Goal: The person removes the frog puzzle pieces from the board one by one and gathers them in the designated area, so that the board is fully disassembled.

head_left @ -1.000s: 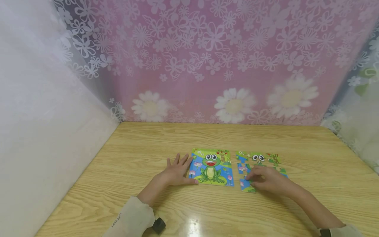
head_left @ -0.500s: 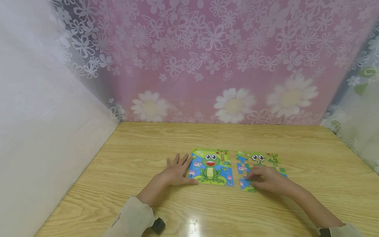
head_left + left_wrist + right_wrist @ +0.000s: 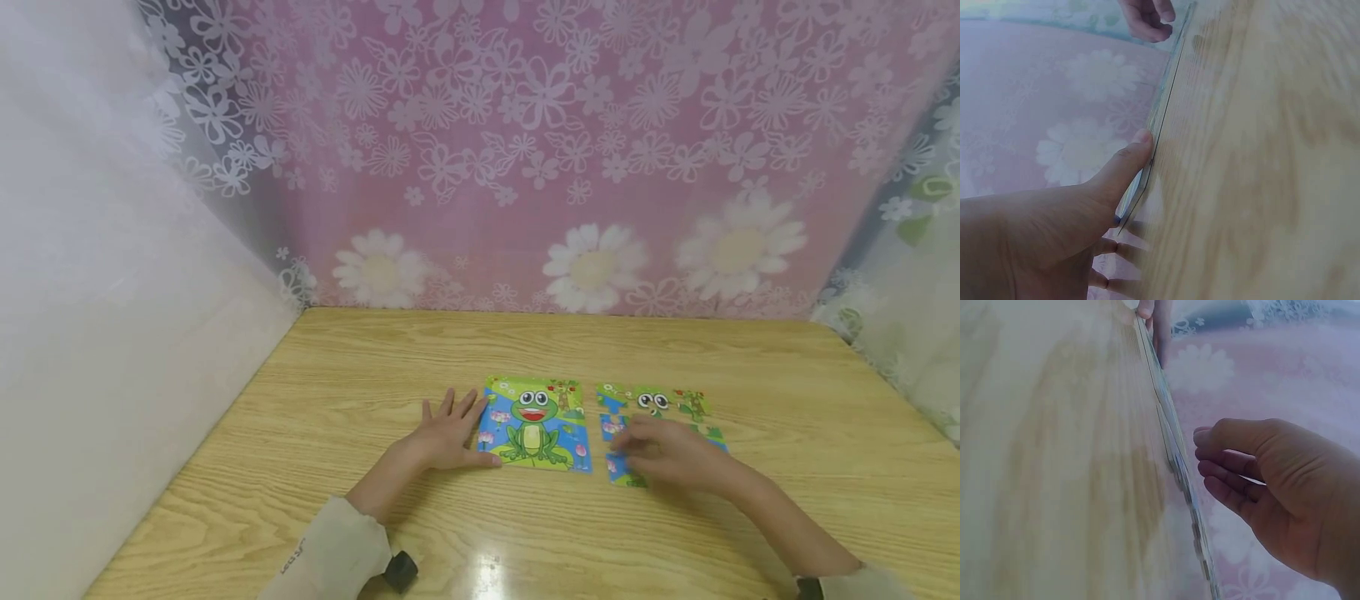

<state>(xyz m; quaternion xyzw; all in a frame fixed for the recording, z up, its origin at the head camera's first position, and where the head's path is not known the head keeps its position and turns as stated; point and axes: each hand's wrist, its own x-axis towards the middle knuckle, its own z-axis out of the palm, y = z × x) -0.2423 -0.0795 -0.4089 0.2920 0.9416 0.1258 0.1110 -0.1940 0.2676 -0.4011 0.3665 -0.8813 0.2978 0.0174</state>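
Observation:
A square frog picture board [image 3: 534, 433] lies flat on the table. My left hand [image 3: 446, 437] rests at its left side with the fingers spread, the thumb touching the lower edge. Beside the board, to its right, lie several frog jigsaw pieces, among them a top one with the eyes [image 3: 652, 402] and a blue lower-left piece [image 3: 617, 472]. Narrow gaps show between some pieces. Over their left part hovers my right hand [image 3: 678, 454], which hides the middle ones. In the right wrist view its fingers are loosely bent, apart from the pieces [image 3: 1179, 469], and nothing shows between them.
The wood-grain table [image 3: 420, 533] reaches back to a pink flowered curtain [image 3: 480, 208]. On the left hangs a pale sheet [image 3: 127, 317], and another flowered sheet [image 3: 915, 333] hangs on the right.
My right hand has shifted slightly left over the pieces, and its fingertips have left the spot where they were touching. The left hand and the picture board have stayed put.

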